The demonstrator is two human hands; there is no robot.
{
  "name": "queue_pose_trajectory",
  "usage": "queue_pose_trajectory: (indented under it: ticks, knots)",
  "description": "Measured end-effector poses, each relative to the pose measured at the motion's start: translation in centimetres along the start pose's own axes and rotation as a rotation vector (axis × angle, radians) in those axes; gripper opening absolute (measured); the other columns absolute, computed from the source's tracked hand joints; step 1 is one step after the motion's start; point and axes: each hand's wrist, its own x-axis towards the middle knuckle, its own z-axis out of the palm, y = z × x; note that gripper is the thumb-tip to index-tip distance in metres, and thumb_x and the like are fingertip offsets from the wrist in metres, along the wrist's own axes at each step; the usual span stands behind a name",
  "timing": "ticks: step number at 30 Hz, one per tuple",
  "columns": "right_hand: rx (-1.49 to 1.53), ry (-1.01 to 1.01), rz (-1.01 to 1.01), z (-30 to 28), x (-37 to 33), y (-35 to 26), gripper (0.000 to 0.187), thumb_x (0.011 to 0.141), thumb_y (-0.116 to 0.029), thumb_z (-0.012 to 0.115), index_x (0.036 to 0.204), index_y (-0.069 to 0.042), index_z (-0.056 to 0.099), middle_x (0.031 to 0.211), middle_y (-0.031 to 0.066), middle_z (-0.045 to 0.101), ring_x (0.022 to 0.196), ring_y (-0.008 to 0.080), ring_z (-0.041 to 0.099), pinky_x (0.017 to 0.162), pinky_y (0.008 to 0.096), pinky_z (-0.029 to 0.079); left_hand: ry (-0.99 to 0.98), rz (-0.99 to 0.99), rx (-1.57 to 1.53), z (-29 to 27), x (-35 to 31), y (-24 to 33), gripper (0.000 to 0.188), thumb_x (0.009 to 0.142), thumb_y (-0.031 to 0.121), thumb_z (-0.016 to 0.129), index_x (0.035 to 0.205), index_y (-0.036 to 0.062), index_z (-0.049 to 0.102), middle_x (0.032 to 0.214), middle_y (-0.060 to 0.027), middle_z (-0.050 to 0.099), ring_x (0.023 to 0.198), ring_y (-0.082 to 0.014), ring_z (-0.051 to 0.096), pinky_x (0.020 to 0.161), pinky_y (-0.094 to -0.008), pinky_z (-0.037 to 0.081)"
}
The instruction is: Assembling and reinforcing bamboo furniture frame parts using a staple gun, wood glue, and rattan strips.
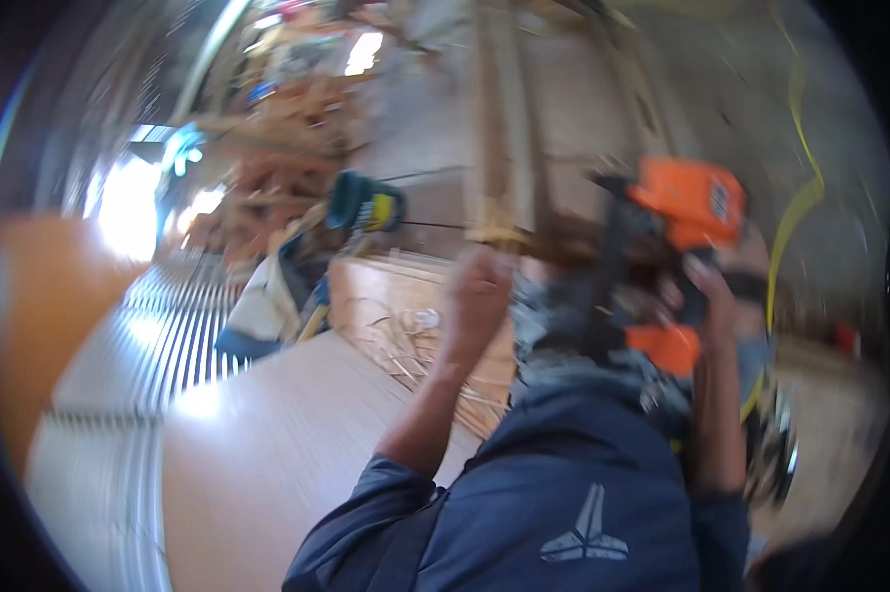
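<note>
My right hand (pixel 713 301) is wrapped round the black handle of an orange and black nail gun (pixel 686 202), held over the right side of my lap. The tool is smeared by motion. My left hand (pixel 481 296) is closed like a fist just below the near end of a long wooden frame piece (pixel 504 128). Blur hides whether its fingers grip the wood or something small. A yellow hose (pixel 800 222) runs down the right side, close to the nail gun.
A pale board (pixel 287 464) lies at my left, beside corrugated metal sheets (pixel 188 326). Further off are a dark green container (pixel 366 205) with a yellow label, a pale and blue bag (pixel 262 306) and piled wood scraps (pixel 287 148). Thin strips (pixel 405 340) lie near my left forearm.
</note>
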Motion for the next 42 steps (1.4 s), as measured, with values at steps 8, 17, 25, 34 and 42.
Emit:
queue_pose_trajectory:
  ticks: [8, 17, 25, 34, 42]
  knots:
    - [-0.175, 0.089, -0.175, -2.2, 0.0, -0.5, 0.042, 0.087, -0.032, 0.052, 0.117, -0.003, 0.043, 0.066, 0.0044, 0.046, 0.053, 0.0180, 0.049, 0.050, 0.0320, 0.049, 0.108, -0.077, -0.437, -0.4, -2.1, -3.3, 0.032, 0.096, 0.028, 0.044, 0.104, 0.0017, 0.061, 0.078, -0.0015, 0.057, 0.073, -0.0096, 0.050, 0.070, -0.0264, 0.044]
    - [-0.139, 0.056, -0.029, -4.5, 0.7, 0.1, 0.040, 0.092, -0.038, 0.042, 0.106, -0.001, 0.050, 0.066, 0.0072, 0.053, 0.058, 0.0242, 0.057, 0.058, 0.0390, 0.055, 0.239, 0.081, -0.510, 4.0, -4.9, -2.3, 0.065, 0.075, 0.002, 0.069, 0.131, 0.0068, 0.037, 0.076, 0.0017, 0.040, 0.067, -0.0065, 0.040, 0.058, -0.0221, 0.037]
    - [-0.061, 0.064, -0.075, -5.1, 0.6, 0.5, 0.046, 0.092, -0.035, 0.044, 0.127, -0.006, 0.036, 0.066, 0.0060, 0.051, 0.058, 0.0226, 0.056, 0.058, 0.0392, 0.054, 0.266, 0.154, -0.726, 3.4, -4.4, -0.4, 0.039, 0.092, 0.005, 0.049, 0.129, 0.0057, 0.040, 0.078, 0.0034, 0.037, 0.067, -0.0054, 0.036, 0.061, -0.0178, 0.032]
    - [-0.070, 0.074, -0.045, -5.0, 0.5, 0.4, 0.046, 0.092, -0.035, 0.044, 0.127, -0.006, 0.038, 0.066, 0.0060, 0.052, 0.057, 0.0236, 0.057, 0.057, 0.0388, 0.053, 0.160, -0.238, -1.495, 1.8, -2.4, -1.7, 0.017, 0.092, 0.022, 0.054, 0.099, 0.0071, 0.056, 0.078, -0.0002, 0.056, 0.049, -0.0046, 0.045, 0.040, -0.0186, 0.031]
    - [-0.132, 0.086, -0.076, -1.6, 0.1, 0.4, 0.043, 0.086, -0.030, 0.054, 0.118, -0.005, 0.042, 0.065, 0.0049, 0.050, 0.051, 0.0209, 0.052, 0.048, 0.0351, 0.050, 0.230, -0.229, -1.423, 1.8, -1.8, -1.8, 0.016, 0.092, 0.022, 0.055, 0.100, 0.0097, 0.058, 0.077, 0.0007, 0.057, 0.051, -0.0059, 0.047, 0.040, -0.0191, 0.033]
